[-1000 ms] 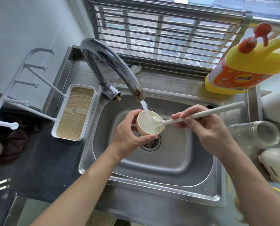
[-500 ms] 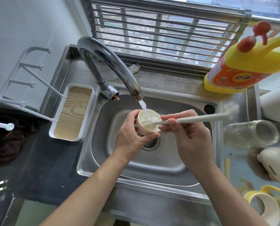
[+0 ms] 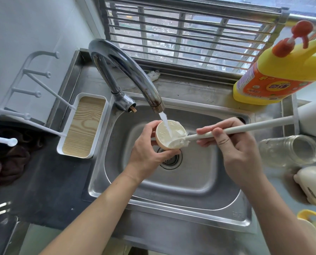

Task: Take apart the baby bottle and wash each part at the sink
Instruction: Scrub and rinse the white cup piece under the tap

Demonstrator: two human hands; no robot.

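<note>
the stainless sink (image 3: 171, 216) serves as the wash station, and the curved faucet (image 3: 127, 70) runs a thin stream of water (image 3: 165, 121) over its drain, so runoff falls straight into the basin. the clear bottle body (image 3: 289, 151) lies on its side on the counter right of the sink, well apart from the hands, long axis roughly left to right with the mouth toward the right – judged to be parked there as a separate part. the left hand (image 3: 146, 155) is curled around the cream bottle cap (image 3: 162, 137), thumb and fingers clamped on its outer wall, holding it above the drain directly under the stream. the cap's open side faces up, tilted slightly toward the brush, which lets water fill it and the bristles enter. the right hand (image 3: 240, 155) pinches the white bottle brush (image 3: 245, 128) partway along the handle. the brush's long axis runs from the cap up to the right, nearly level – bristle head inside the cap's near rim, free end over the counter.
</note>
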